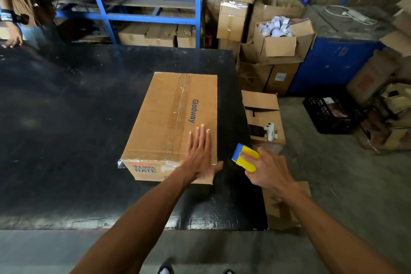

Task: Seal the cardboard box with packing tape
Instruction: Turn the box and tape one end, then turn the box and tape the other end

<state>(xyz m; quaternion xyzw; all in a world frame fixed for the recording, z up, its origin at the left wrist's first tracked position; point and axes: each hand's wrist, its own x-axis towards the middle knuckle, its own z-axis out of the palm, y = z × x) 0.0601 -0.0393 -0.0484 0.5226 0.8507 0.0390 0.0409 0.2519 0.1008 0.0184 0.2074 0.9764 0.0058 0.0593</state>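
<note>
A closed cardboard box (164, 118) printed "Glodway" lies on the black table (66, 129), near its right edge. A strip of clear tape (181, 107) runs along the box's top seam and hangs a little over the near left corner. My left hand (201, 155) lies flat, fingers spread, on the near right corner of the box top. My right hand (266, 169) hovers just right of the box and grips a yellow and blue tape dispenser (244, 158), which is clear of the box.
Beside the table's right edge stand open cartons, one (264, 118) holding a white device. A carton of tape rolls (278, 40) sits behind on stacked boxes. Blue shelving (151, 18) lines the back. A black crate (331, 115) is on the floor. Another person's hand (12, 41) rests far left.
</note>
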